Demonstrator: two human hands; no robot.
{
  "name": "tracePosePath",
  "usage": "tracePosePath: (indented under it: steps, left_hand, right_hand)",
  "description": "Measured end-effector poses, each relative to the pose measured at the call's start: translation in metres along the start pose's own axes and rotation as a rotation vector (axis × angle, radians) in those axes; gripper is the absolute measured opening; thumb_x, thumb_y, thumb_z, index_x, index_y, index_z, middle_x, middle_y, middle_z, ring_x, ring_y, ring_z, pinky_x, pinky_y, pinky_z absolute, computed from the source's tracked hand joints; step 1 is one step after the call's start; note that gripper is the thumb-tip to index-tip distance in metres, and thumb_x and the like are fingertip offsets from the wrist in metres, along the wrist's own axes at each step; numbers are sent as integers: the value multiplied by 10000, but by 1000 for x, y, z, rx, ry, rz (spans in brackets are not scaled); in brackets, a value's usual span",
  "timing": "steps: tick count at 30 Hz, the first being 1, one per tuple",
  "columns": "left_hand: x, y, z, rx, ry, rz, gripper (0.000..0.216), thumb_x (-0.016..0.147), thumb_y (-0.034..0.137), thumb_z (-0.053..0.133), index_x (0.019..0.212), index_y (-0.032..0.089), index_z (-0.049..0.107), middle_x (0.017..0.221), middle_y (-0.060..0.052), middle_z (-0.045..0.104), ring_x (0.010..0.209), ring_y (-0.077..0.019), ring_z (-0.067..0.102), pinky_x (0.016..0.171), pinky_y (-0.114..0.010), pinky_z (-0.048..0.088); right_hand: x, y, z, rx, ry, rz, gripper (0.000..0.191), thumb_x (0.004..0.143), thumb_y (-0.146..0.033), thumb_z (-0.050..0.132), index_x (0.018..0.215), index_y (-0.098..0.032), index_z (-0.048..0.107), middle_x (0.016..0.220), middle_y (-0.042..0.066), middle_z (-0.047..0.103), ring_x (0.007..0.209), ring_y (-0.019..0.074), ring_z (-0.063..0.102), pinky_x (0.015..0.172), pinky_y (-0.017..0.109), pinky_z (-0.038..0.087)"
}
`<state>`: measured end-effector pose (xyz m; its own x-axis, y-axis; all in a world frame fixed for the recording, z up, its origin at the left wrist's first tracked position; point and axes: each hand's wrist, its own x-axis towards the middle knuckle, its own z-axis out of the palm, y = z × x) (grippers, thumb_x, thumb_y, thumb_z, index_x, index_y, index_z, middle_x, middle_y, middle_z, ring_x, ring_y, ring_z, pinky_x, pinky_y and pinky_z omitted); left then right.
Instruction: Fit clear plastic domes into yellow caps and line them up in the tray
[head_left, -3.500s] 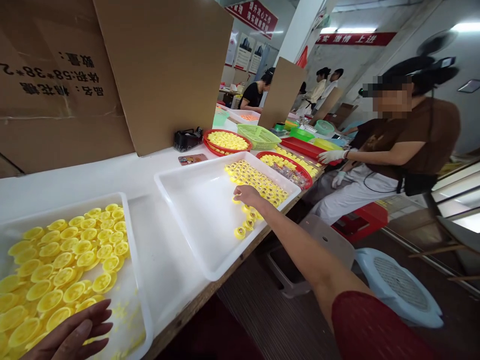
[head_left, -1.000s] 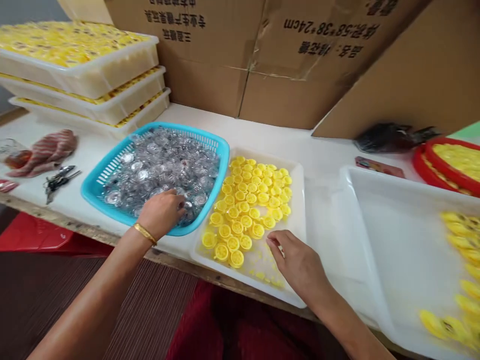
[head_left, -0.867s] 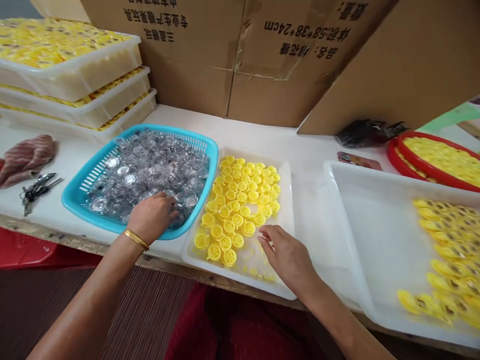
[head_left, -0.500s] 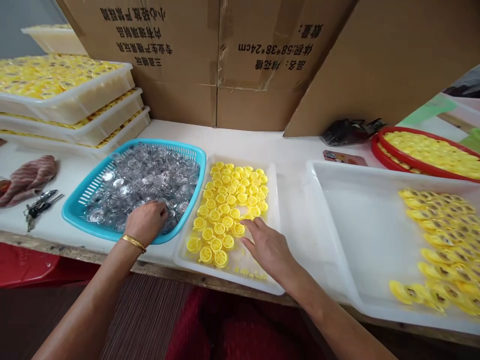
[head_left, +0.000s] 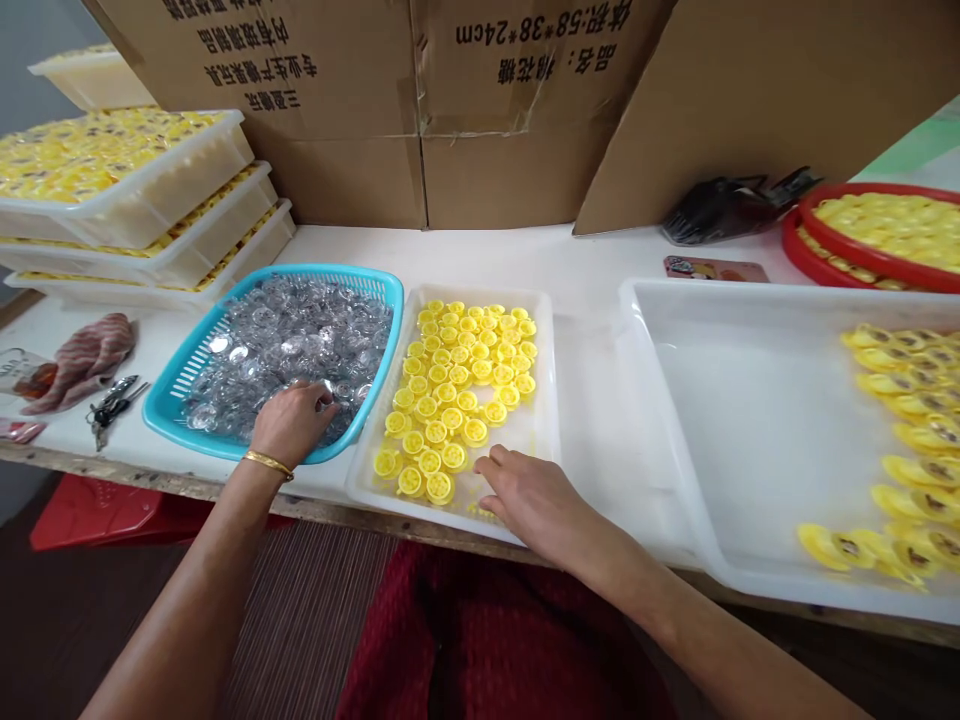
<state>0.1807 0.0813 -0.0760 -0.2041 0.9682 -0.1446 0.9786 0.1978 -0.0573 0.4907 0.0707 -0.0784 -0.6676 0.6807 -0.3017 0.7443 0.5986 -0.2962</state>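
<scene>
My left hand (head_left: pixel 294 420), with a gold bangle at the wrist, is over the near right part of a blue basket (head_left: pixel 156 408) full of clear plastic discs (head_left: pixel 300 330). Its thumb and fingers are closed on a clear plastic disc (head_left: pixel 327 392), partly hidden by the hand. My right hand (head_left: pixel 529 495) hovers above the near right part of a white tray (head_left: pixel 546 400), thumb and fingers apart with nothing seen between them. Small yellow cups (head_left: pixel 450 420) with yellow bits inside stand in rows in that tray, just left of the right fingertips.
At right, a larger white tray (head_left: pixel 682 480) holds yellow pieces (head_left: pixel 930 430). Behind it are red baskets (head_left: pixel 806 215), a black bag (head_left: pixel 724 210) and a pink card-like item (head_left: pixel 716 269). Stacked full trays (head_left: pixel 217 180), a cloth (head_left: pixel 94 350) and keys (head_left: pixel 112 408) lie left. Cardboard (head_left: pixel 360 180) walls the back.
The view has shifted. My right hand has drawn back toward me, away from the yellow cups it was reaching at. My left hand has lifted slightly among the discs.
</scene>
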Motion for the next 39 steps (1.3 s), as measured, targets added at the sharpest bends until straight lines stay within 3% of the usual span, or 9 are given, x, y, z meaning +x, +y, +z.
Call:
tracePosePath:
  steps: [3, 7, 12, 20, 28, 33, 39]
  left_hand:
    - [0, 1, -1, -3, 5, -8, 328, 838, 390, 404, 858, 196, 666, 903, -95, 668, 794, -254, 621, 615, -303, 395]
    - [-1, 1, -1, 4, 8, -7, 330, 845, 386, 394, 850, 196, 663, 889, -89, 671, 796, -242, 620, 619, -293, 397]
    - [-1, -1, 2, -12, 23, 6, 337, 854, 395, 378, 843, 190, 646, 881, -94, 655, 786, -255, 621, 615, -306, 388]
    - [-2, -5, 6, -83, 43, 21, 338, 848, 405, 373, 843, 195, 638, 878, -96, 648, 785, -256, 609, 620, -307, 369]
    - [-3, -5, 7, -105, 67, 25, 327, 853, 402, 375, 799, 196, 623, 831, -88, 627, 747, -241, 590, 591, -296, 324]
    - [-3, -6, 9, -134, 75, 18, 309, 852, 393, 390, 788, 196, 620, 832, -86, 629, 729, -237, 585, 579, -295, 308]
    - [-3, -7, 10, -169, 92, 7, 273, 839, 382, 443, 810, 201, 646, 820, -77, 635, 746, -243, 590, 604, -300, 324]
  right_hand:
    - [7, -2, 3, 19, -18, -14, 176, 825, -222, 641, 976, -147, 591, 963, 85, 627, 855, 220, 624, 634, 277, 405]
    - [17, -1, 9, 34, -40, -49, 26, 833, -171, 600, 852, -154, 604, 863, 68, 644, 759, 202, 617, 593, 270, 356]
    - [16, 2, 7, 69, -66, -95, 223, 862, -41, 446, 736, -159, 588, 750, 38, 628, 660, 135, 566, 586, 239, 326]
    - [17, 12, 17, -36, -1, -149, 180, 849, -68, 456, 764, -159, 585, 749, 45, 622, 671, 145, 561, 581, 252, 320]
    - [38, 22, -21, 202, 203, -2, 189, 792, -50, 464, 650, -171, 496, 625, -24, 539, 570, 91, 466, 559, 222, 302]
    - [54, 25, -14, 154, 213, -36, 173, 772, -28, 477, 699, -170, 545, 676, -7, 556, 612, 109, 497, 581, 236, 329]
    - [46, 29, -7, 71, 252, 9, 203, 826, -116, 566, 1019, -167, 596, 972, 62, 607, 795, 171, 610, 698, 285, 449]
